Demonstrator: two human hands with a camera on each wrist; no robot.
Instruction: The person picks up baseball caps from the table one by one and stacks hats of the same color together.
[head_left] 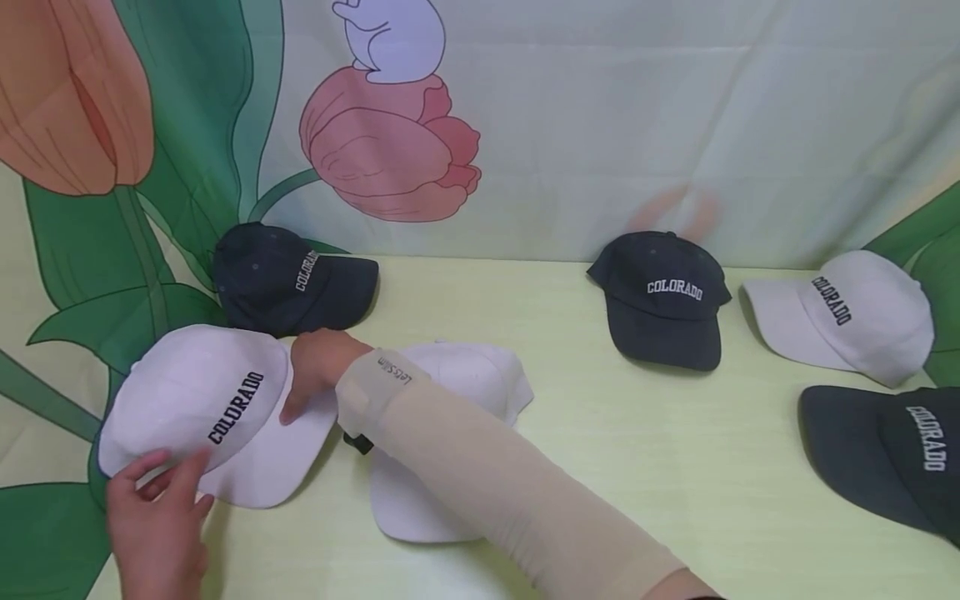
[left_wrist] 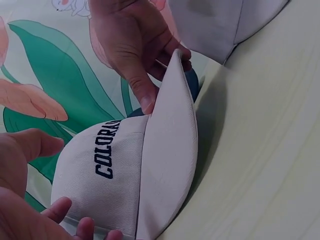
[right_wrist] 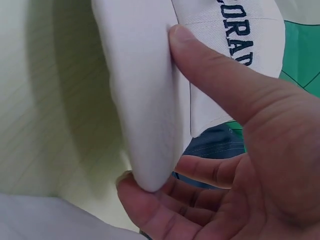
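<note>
A white baseball cap (head_left: 187, 375) with COLORADO in dark letters stands at the left, its brim towards the right. My right hand (head_left: 322, 362) reaches across and pinches the far part of the brim. In the right wrist view the thumb (right_wrist: 215, 70) lies on the brim's upper face and the fingers curl beneath its edge. My left hand (head_left: 157, 517) is at the near side of the crown, thumb spread from the fingers. Its fingertips meet the cap's lower edge in the left wrist view.
A second white cap (head_left: 427, 500) lies partly under my right forearm. A dark cap (head_left: 262, 279) sits behind the held one. Farther right are another dark cap (head_left: 663, 300), a white cap (head_left: 873, 312) and a dark cap (head_left: 862, 454) cut by the frame. A printed cloth (head_left: 562, 142) hangs behind.
</note>
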